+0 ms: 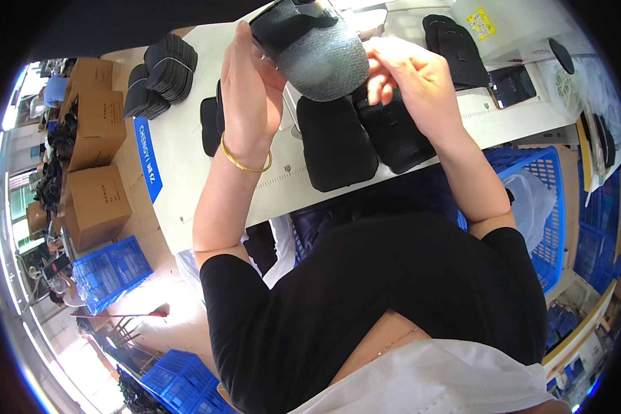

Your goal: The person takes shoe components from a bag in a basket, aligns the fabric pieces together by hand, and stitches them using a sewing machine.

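Over the table's far side I hold up a black, rounded, glossy piece point(324, 65), its curved end toward me. Its upper part runs to the top of the view, and its exact kind cannot be made out. My left hand point(254, 90) is closed on its left side, with the palm along it. On the right edge my right hand point(415, 79) pinches with curled fingers. Below lie two more black rounded pieces, a plain-looking one point(336, 146) and a textured one point(395, 134). Another dark piece point(210, 126) is partly hidden behind my left wrist.
Tied bundles of black pieces point(171, 67) stand at the table's left end. More black pieces point(455, 52) and a dark phone-like rectangle point(513, 86) lie on the right. A blue basket point(548, 214) with clear plastic is beside me. Cardboard boxes point(98, 207) stand on the left.
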`<state>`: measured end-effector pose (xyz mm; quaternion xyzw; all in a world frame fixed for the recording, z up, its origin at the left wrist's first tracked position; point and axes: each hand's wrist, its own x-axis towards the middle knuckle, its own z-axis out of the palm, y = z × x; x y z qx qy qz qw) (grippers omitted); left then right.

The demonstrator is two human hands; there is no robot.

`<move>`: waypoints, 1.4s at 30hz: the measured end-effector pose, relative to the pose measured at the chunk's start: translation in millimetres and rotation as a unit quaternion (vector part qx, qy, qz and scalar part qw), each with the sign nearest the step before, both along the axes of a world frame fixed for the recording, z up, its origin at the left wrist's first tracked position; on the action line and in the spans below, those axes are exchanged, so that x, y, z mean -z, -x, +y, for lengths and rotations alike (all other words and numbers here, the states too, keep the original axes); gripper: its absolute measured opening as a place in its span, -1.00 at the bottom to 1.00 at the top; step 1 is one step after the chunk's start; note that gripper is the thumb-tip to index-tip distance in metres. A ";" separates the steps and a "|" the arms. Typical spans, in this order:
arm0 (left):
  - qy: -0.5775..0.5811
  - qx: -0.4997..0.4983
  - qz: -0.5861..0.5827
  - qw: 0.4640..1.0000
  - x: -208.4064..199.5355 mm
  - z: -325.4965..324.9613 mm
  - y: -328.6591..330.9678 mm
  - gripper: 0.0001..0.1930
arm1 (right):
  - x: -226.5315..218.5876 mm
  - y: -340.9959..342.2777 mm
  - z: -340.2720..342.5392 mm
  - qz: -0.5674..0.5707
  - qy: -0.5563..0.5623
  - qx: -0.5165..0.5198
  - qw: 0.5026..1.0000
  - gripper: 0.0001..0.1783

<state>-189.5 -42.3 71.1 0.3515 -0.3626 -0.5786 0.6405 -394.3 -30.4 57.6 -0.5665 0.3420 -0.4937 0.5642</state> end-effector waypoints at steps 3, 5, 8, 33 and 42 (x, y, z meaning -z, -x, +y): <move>-0.010 0.011 0.038 0.999 2.0 -9.0 2.1 -0.63 | 21.9 23.0 -0.5 0.040 0.018 0.007 0.999 -0.77; -0.007 0.023 0.058 0.998 -8.4 -10.1 16.5 -0.80 | 38.7 30.1 -1.9 0.066 0.021 0.025 0.997 -0.77; 0.039 -0.036 -0.060 0.997 -9.6 -13.0 18.8 -0.79 | 51.7 30.7 0.2 0.085 -0.018 0.054 0.995 -0.78; 0.295 -0.161 -0.711 0.618 38.1 83.5 17.5 -0.34 | 87.0 38.9 24.6 0.154 0.309 0.239 0.908 -0.42; -0.068 -0.030 -0.048 0.996 -1.6 65.8 1.6 -0.70 | 27.3 53.4 17.0 0.076 0.297 0.288 0.907 -0.82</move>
